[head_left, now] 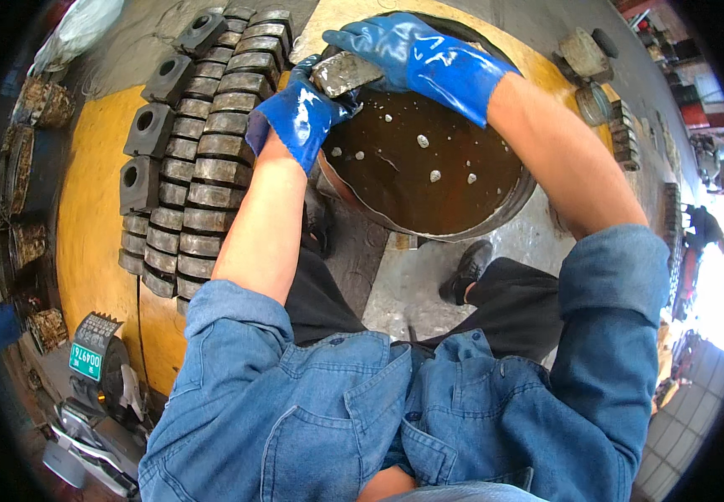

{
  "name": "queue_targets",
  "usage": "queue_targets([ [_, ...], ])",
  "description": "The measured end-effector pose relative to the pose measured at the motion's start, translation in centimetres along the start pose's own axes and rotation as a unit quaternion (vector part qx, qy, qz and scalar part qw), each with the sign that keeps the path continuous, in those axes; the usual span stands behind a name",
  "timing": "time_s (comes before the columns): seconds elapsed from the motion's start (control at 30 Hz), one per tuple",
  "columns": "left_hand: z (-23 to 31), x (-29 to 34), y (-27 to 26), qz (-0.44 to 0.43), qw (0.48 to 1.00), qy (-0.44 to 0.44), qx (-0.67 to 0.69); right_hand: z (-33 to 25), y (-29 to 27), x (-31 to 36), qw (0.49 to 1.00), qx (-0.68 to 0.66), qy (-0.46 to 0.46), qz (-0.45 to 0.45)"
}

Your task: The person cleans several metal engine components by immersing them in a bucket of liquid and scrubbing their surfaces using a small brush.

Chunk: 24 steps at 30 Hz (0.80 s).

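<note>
My left hand (305,110) and my right hand (416,60) both wear glossy blue rubber gloves. Between them they grip a worn grey metal block (347,74), tilted over the far left rim of a large round drum. The left glove wraps the block's near left side, and the right glove closes over its far side, so part of the block is hidden. Below the hands, dark brown liquid (429,180) with whitish floating bits fills the drum (496,219).
Rows of similar metal blocks (221,171) are lined up left of the drum on a yellow surface (86,217). Several dark blocks with round holes (139,184) stand along their outer side. A scooter (94,435) is parked at lower left. Round metal parts (583,57) lie at far right.
</note>
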<state>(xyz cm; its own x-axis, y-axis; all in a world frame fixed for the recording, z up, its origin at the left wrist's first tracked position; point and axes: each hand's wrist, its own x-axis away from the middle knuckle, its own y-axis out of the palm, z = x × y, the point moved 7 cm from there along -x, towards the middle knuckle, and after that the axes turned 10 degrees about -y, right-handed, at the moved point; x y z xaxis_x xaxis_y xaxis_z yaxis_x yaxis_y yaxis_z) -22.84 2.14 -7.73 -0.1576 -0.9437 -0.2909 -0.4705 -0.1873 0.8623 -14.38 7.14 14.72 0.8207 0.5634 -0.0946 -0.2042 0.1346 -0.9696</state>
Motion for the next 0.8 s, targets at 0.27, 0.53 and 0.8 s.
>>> queue_targets([
  [0.27,-0.1,0.9,0.3,0.032,0.998,-0.012,0.06,2.0,-2.2,-0.4,0.976,-0.193,-0.094,-0.017],
  [0.53,-3.6,0.5,1.4,0.312,0.9,0.252,-0.17,1.2,-5.0,-1.8,0.982,-0.118,-0.078,-0.123],
  [0.8,-8.3,-0.4,4.3,0.425,0.78,0.36,-0.284,0.7,-3.9,-2.0,0.978,-0.152,-0.069,-0.121],
])
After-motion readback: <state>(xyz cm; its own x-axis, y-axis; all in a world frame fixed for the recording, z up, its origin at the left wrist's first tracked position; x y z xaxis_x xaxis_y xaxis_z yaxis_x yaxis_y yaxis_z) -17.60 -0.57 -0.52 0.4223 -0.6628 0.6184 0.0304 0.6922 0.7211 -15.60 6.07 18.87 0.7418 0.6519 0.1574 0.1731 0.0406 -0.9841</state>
